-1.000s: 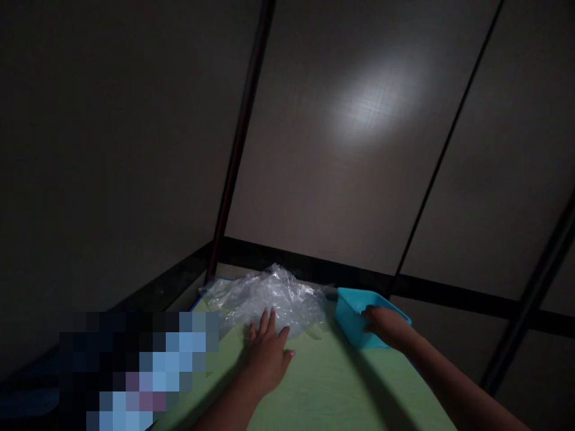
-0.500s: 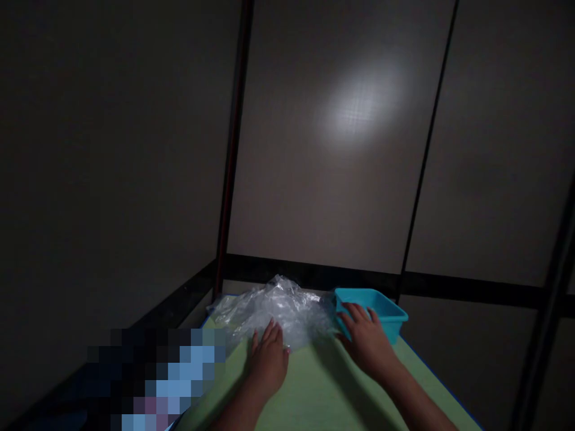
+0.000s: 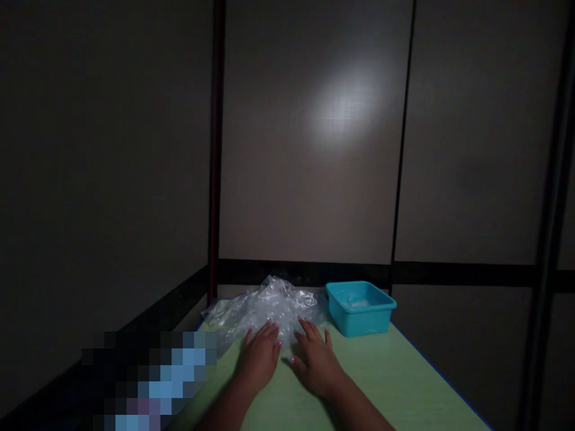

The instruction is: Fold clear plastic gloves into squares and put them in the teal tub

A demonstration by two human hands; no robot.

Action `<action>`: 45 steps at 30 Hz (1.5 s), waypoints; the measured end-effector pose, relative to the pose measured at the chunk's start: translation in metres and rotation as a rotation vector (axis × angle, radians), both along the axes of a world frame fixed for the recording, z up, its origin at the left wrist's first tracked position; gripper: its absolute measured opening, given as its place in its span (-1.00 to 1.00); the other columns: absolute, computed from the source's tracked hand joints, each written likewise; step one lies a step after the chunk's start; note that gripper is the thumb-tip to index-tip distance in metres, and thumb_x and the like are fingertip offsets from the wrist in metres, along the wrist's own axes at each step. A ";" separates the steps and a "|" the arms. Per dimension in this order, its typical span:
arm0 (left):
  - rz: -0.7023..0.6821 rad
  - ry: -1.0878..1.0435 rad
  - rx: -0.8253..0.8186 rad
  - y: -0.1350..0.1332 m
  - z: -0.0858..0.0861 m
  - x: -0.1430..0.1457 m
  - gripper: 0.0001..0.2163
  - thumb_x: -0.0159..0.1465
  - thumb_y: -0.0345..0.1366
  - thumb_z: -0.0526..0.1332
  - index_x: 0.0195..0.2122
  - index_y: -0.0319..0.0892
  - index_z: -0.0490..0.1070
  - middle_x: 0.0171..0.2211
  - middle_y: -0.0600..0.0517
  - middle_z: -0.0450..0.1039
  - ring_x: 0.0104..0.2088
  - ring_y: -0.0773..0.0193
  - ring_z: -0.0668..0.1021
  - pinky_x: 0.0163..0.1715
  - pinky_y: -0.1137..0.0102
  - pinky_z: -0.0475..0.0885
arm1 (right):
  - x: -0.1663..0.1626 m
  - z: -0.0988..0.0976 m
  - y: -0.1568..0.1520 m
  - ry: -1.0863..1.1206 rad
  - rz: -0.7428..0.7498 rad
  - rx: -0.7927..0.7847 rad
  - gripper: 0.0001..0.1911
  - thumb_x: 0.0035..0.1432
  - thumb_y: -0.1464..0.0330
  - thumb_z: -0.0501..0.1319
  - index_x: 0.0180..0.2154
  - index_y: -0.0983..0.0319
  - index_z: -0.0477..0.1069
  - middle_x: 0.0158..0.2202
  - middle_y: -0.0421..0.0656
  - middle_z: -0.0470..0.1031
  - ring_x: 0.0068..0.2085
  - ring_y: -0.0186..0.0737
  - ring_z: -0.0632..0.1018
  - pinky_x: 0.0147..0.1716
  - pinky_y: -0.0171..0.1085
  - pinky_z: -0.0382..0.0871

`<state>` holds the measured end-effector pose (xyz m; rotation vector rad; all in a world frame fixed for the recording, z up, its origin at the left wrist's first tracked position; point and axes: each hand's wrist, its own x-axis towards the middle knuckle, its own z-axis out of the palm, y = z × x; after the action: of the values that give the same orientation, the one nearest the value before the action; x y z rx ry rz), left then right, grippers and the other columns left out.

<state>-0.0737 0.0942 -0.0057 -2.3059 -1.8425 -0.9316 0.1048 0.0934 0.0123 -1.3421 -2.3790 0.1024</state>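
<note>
A crumpled heap of clear plastic film (image 3: 274, 305) lies at the far end of a green table top (image 3: 386, 383). My left hand (image 3: 260, 356) rests flat on the table with its fingers stretched out, the tips touching the near edge of the film. My right hand (image 3: 314, 356) lies flat beside it, fingers spread, its tips also at the film's edge. Neither hand holds anything. A turquoise plastic tub (image 3: 360, 308) stands upright on the table to the right of the film, apart from both hands.
Dim panelled walls with dark frame bars (image 3: 215, 149) close in the far end and left side. A light spot (image 3: 345, 108) falls on the back wall. The table's blue right edge (image 3: 440, 380) runs diagonally. A pixelated patch covers the lower left.
My right hand let go of the turquoise tub and moved left onto the table beside my left hand. The tub now stands level. The view has tilted upright.
</note>
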 end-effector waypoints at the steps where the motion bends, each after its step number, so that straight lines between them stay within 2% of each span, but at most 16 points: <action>1: -0.009 -0.049 0.062 0.000 0.002 0.000 -0.67 0.24 -0.32 -0.01 -0.01 -0.16 0.36 0.02 -0.08 0.36 0.09 0.13 0.31 0.11 0.08 0.04 | 0.004 0.001 0.002 0.031 -0.028 -0.004 -0.45 0.09 0.13 0.07 0.10 0.18 0.18 0.27 0.00 -0.11 0.25 0.04 -0.05 0.10 0.19 -0.32; 5: -0.033 -0.126 0.173 0.002 0.009 -0.003 -0.69 0.28 -0.28 -0.05 -0.10 -0.23 0.41 -0.12 -0.11 0.42 -0.08 0.15 0.44 -0.01 0.22 0.27 | 0.014 0.003 0.009 0.118 -0.091 -0.051 -0.55 0.11 0.15 0.05 0.00 0.20 0.31 0.22 0.01 0.04 0.23 0.02 0.02 0.10 0.15 -0.20; 8: -0.051 -0.172 0.272 -0.002 0.015 -0.002 -0.66 0.30 -0.25 -0.08 0.00 -0.24 0.32 -0.03 -0.13 0.32 0.00 0.15 0.38 0.01 0.24 0.28 | 0.017 0.002 0.010 0.129 -0.039 -0.099 -0.51 0.06 0.10 0.11 0.00 0.17 0.32 0.24 -0.02 -0.01 0.23 0.07 -0.03 0.07 0.18 -0.20; 10: -0.077 -0.194 0.373 -0.009 0.021 0.001 -0.63 0.29 -0.26 -0.05 0.09 -0.24 0.22 0.04 -0.14 0.23 0.07 0.11 0.31 0.04 0.22 0.25 | 0.016 0.000 0.010 0.159 -0.020 -0.101 -0.43 0.03 0.10 0.14 0.08 0.15 0.23 0.27 -0.04 -0.11 0.24 0.08 -0.09 0.08 0.19 -0.26; 13: -0.166 -0.084 0.425 -0.024 0.029 0.008 -0.55 0.27 -0.29 -0.02 0.20 -0.20 0.02 0.15 -0.13 0.09 0.16 0.09 0.18 0.09 0.19 0.17 | 0.013 -0.004 0.012 0.234 -0.043 -0.102 -0.26 0.00 0.13 0.17 0.19 0.15 0.02 0.29 -0.03 -0.22 0.25 0.06 -0.13 0.09 0.18 -0.30; 17: -0.319 0.067 0.380 -0.039 0.032 0.018 -0.51 0.26 -0.24 0.01 0.22 -0.13 -0.01 0.22 -0.09 -0.03 0.19 0.04 0.12 0.13 0.15 0.08 | 0.010 -0.011 0.020 0.457 -0.093 -0.054 -0.11 -0.04 0.15 0.21 0.23 0.22 -0.15 0.27 0.03 -0.14 0.25 0.00 -0.06 0.13 0.08 -0.20; 21: -0.451 0.043 0.270 -0.042 0.029 0.024 -0.56 0.27 -0.25 0.01 0.18 -0.06 0.07 0.20 -0.05 0.02 0.16 0.10 0.18 0.10 0.21 0.15 | 0.012 -0.009 0.027 0.848 -0.005 0.072 -0.28 0.08 0.11 0.11 0.20 0.24 -0.04 0.22 0.00 0.03 0.20 -0.10 0.10 0.15 -0.08 -0.07; 24: -0.428 -0.096 0.289 -0.038 0.026 0.024 -0.59 0.28 -0.30 -0.02 0.17 -0.08 0.06 0.16 -0.07 0.06 0.14 0.14 0.20 0.10 0.22 0.16 | 0.014 -0.005 0.031 1.087 0.053 -0.023 -0.45 0.12 0.01 0.02 -0.01 0.25 0.30 0.04 -0.01 0.32 0.07 -0.04 0.30 0.07 -0.06 0.07; 26: -0.365 -0.193 0.332 -0.032 0.024 0.022 -0.58 0.28 -0.30 -0.01 0.17 -0.11 0.02 0.15 -0.09 0.06 0.14 0.14 0.20 0.11 0.19 0.14 | 0.014 -0.004 0.032 1.154 0.049 -0.114 -0.41 0.11 -0.06 -0.04 -0.20 0.30 0.41 -0.17 0.01 0.47 -0.12 -0.03 0.44 -0.06 -0.05 0.23; 28: -0.292 -0.273 0.362 -0.025 0.021 0.019 -0.55 0.26 -0.28 0.02 0.17 -0.13 0.00 0.13 -0.11 0.07 0.14 0.12 0.20 0.11 0.17 0.13 | 0.011 -0.002 0.030 1.233 0.076 -0.241 -0.36 0.09 -0.10 -0.06 -0.31 0.34 0.42 -0.35 0.00 0.50 -0.30 -0.07 0.50 -0.21 -0.08 0.33; 31: -0.224 -0.394 0.310 -0.014 0.016 0.016 -0.50 0.21 -0.23 0.10 0.16 -0.16 0.02 0.12 -0.13 0.09 0.14 0.10 0.19 0.11 0.16 0.12 | 0.006 0.002 0.022 1.400 0.205 -0.567 -0.41 0.10 -0.06 -0.01 -0.31 0.36 0.41 -0.49 -0.05 0.49 -0.48 -0.16 0.51 -0.36 -0.14 0.37; 35: -0.227 -0.793 0.020 -0.007 0.012 0.015 -0.54 0.17 -0.11 0.14 0.04 -0.22 0.17 -0.04 -0.12 0.32 -0.03 0.11 0.41 -0.04 0.22 0.29 | 0.002 0.007 0.009 1.406 0.293 -0.833 -0.48 0.19 0.05 -0.07 -0.30 0.35 0.40 -0.59 -0.09 0.47 -0.60 -0.22 0.47 -0.54 -0.21 0.37; 37: -0.256 -1.007 -0.167 -0.008 0.013 0.014 -0.62 0.14 -0.06 0.16 -0.14 -0.24 0.30 -0.29 -0.05 0.45 -0.26 0.16 0.52 -0.23 0.30 0.39 | 0.002 0.007 0.008 1.344 0.285 -0.861 -0.46 0.22 0.07 -0.13 -0.34 0.36 0.41 -0.61 -0.09 0.46 -0.63 -0.25 0.45 -0.62 -0.27 0.34; 39: -0.285 -1.185 -0.264 -0.009 0.014 0.013 -0.69 0.09 -0.06 0.21 -0.35 -0.24 0.35 -0.47 0.03 0.45 -0.41 0.23 0.53 -0.36 0.39 0.40 | 0.002 0.005 0.010 1.265 0.204 -0.834 -0.44 0.23 0.08 -0.16 -0.40 0.36 0.41 -0.66 -0.10 0.42 -0.67 -0.28 0.40 -0.68 -0.32 0.29; 42: -0.249 -1.455 -0.278 -0.007 0.016 0.007 -0.78 0.05 -0.16 0.25 -0.49 -0.21 0.30 -0.53 0.09 0.43 -0.47 0.29 0.52 -0.39 0.43 0.40 | 0.004 0.001 0.017 1.197 0.042 -0.762 -0.50 0.21 0.12 -0.12 -0.47 0.33 0.37 -0.72 -0.17 0.34 -0.74 -0.33 0.33 -0.77 -0.37 0.19; 45: -0.185 -1.581 -0.298 -0.002 0.015 0.001 -0.83 0.11 -0.23 0.17 -0.51 -0.18 0.24 -0.50 0.09 0.45 -0.49 0.31 0.52 -0.38 0.39 0.42 | 0.007 0.000 0.023 1.215 -0.052 -0.675 -0.65 0.15 0.14 -0.01 -0.41 0.29 0.32 -0.67 -0.24 0.31 -0.72 -0.36 0.34 -0.77 -0.40 0.15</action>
<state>-0.0728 0.0917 0.0098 -1.7711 -2.0331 -3.2928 0.1113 0.1165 0.0125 -1.0524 -1.2617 1.3573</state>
